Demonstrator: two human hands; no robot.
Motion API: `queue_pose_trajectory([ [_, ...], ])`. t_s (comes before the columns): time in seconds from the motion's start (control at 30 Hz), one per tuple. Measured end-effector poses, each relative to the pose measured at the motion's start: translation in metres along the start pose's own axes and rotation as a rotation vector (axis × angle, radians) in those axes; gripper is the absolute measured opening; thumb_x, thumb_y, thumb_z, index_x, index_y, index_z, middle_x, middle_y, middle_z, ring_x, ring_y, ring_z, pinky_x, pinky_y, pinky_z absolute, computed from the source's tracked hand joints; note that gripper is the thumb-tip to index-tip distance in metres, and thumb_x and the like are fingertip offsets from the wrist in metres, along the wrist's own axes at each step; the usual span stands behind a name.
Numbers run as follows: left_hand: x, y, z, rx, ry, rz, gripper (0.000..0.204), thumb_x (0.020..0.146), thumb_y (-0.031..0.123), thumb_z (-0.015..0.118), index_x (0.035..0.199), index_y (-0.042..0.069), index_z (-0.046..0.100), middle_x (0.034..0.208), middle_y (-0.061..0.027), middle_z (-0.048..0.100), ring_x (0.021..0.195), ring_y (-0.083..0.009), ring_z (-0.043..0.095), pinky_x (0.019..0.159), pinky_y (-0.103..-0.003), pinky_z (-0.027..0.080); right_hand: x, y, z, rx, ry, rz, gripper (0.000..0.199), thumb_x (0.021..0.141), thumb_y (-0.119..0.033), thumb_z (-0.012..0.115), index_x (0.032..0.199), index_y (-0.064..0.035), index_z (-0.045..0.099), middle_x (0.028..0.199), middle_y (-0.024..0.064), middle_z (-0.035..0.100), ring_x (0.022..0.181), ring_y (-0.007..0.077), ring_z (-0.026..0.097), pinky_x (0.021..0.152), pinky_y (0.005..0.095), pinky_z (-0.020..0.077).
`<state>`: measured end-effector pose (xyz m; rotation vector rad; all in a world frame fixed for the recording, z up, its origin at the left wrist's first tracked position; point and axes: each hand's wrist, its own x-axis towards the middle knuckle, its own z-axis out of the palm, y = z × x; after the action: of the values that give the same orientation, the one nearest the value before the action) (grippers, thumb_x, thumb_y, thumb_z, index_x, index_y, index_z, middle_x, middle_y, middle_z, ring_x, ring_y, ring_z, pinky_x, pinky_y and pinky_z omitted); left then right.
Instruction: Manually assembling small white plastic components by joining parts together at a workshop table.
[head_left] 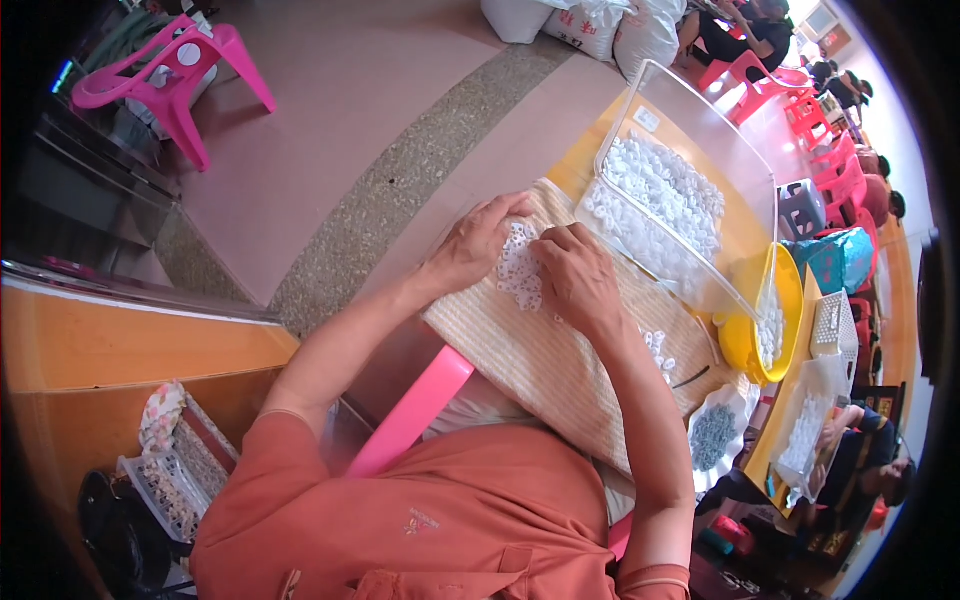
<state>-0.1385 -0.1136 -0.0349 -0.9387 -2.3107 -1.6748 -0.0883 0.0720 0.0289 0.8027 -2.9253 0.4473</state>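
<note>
Both hands, the left hand (pixel 472 243) and right hand (pixel 578 272), pinch a cluster of small white plastic pieces (pixel 518 268) between them over a striped cloth (pixel 540 360), a clear bin (pixel 690 190) just beyond the right.

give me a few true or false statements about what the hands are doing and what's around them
1. Both hands rest on a cluster of small white pieces. True: the left hand and right hand meet over the white pieces.
2. The white pieces lie on a bare wooden table. False: they lie on a striped beige cloth.
3. A clear plastic bin beyond the hands holds more white pieces. True.
4. The bowl to the right is blue. False: the bowl is yellow.
5. A pink plastic chair stands on the floor at upper left. True.
</note>
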Motion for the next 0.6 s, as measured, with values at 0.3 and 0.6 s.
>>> queue_pose_trajectory([
  [0.3, 0.0, -0.002, -0.002, -0.499, -0.003, -0.356, 0.062, 0.102, 0.049, 0.033, 0.14, 0.0, 0.036, 0.125, -0.013, 0.059, 0.116, -0.0194, 0.054, 0.101, -0.033, 0.041, 0.019, -0.012, 0.017, 0.146, 0.143, -0.087, 0.034, 0.08, -0.016, 0.065, 0.112, -0.0047, 0.062, 0.124, 0.0118, 0.057, 0.114, 0.0321, 0.052, 0.093, 0.0413, 0.0443],
  [0.6, -0.001, -0.009, 0.001, -0.391, -0.055, -0.288, 0.059, 0.102, 0.047, 0.035, 0.135, -0.001, 0.042, 0.127, -0.0129, 0.058, 0.119, -0.0187, 0.053, 0.103, -0.033, 0.039, 0.008, -0.013, 0.019, 0.068, 0.107, -0.111, 0.025, 0.075, -0.017, 0.069, 0.097, -0.0059, 0.067, 0.104, 0.0069, 0.06, 0.098, 0.028, 0.055, 0.088, 0.0384, 0.0463],
])
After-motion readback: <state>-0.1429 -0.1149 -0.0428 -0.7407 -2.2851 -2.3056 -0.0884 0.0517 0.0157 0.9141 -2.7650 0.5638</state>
